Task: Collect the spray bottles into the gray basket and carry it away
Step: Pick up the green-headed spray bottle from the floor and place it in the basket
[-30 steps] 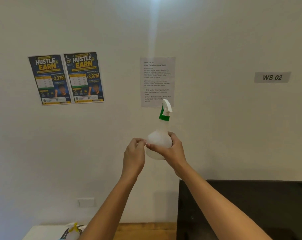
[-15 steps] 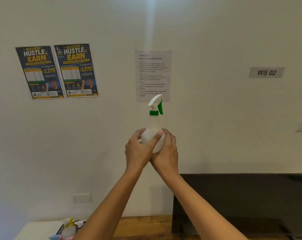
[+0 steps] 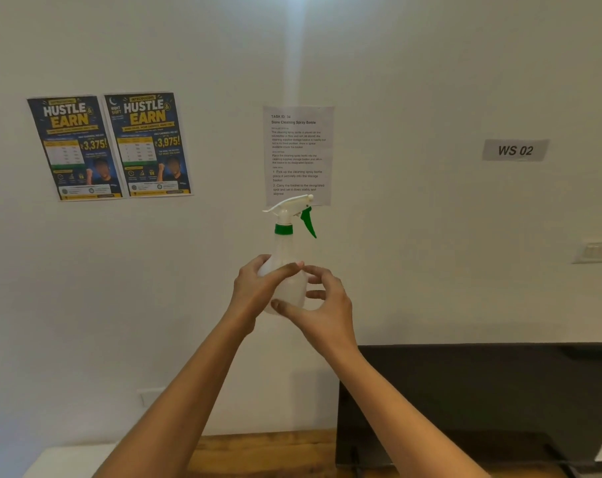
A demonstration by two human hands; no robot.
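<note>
spray bottle: white, green collar and trigger, upright, held up mid-scene before the wall. left hand: fingers curled round the bottle body. right hand: thumb and fingers curled at the bottle's right side and base. far wall: two posters left, task sheet behind the nozzle, sign right.

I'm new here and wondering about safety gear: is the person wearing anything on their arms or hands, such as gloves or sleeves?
Nothing shows. The left hand and right hand are bare, with no gloves, rings, watch or bands visible. Both forearms are uncovered right down to the bottom edge of the picture, so no sleeve comes into view.
</note>
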